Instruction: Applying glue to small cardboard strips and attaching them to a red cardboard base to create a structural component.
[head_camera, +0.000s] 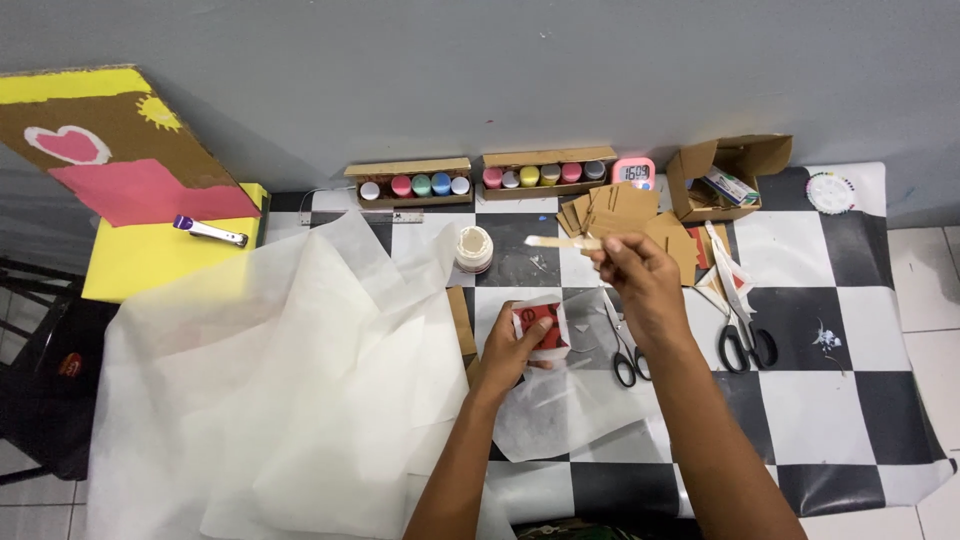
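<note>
My left hand (512, 345) holds a small red card piece wrapped in thin white paper (541, 325) just above the checkered table. Raised above it, my right hand (632, 268) pinches a flat wooden stick (560, 242) that points to the left. An open glue jar (474, 248) stands to the left of the stick. A small pair of black-handled scissors (622, 345) lies right beside my right wrist.
A big crumpled sheet of white tissue paper (280, 390) covers the table's left half. Two cardboard boxes of paint pots (415, 184) (548, 173), a pink digital timer (633, 172), cardboard pieces (625, 212), an open box (725, 175) and larger scissors (742, 325) lie behind and right.
</note>
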